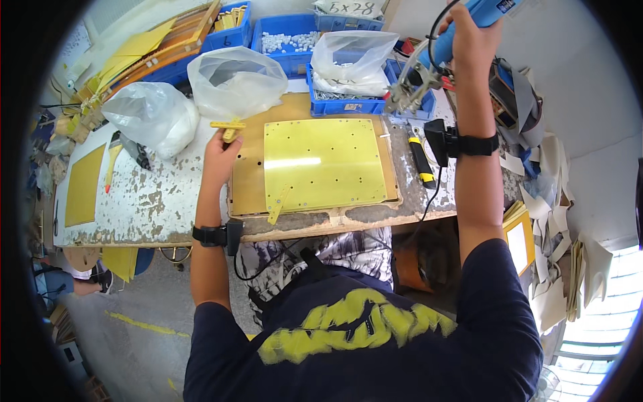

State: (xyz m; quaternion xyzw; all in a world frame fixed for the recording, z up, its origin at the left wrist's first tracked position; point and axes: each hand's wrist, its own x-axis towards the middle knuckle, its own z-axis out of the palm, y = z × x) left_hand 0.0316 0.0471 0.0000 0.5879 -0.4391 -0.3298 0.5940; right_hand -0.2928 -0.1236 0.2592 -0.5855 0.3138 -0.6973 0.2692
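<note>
My left hand (220, 155) is closed on small yellow strips (229, 126) left of a yellow panel. My right hand (474, 41), raised at the upper right, grips a blue power tool (443, 48) with a cable and a metal front end. That front end hangs over the blue bins at the back right. Between my hands the yellow panel (325, 167), dotted with small holes, lies flat on a brown board (249, 191). A yellow strip with holes (278, 206) lies slantwise over the panel's near left corner.
Two clear plastic bags (236, 84) stand behind my left hand. Blue bins (347, 106) with small parts line the back. A black-and-yellow utility knife (420, 161) lies right of the board. At left are a brush (112, 164) and a yellow sheet (84, 187).
</note>
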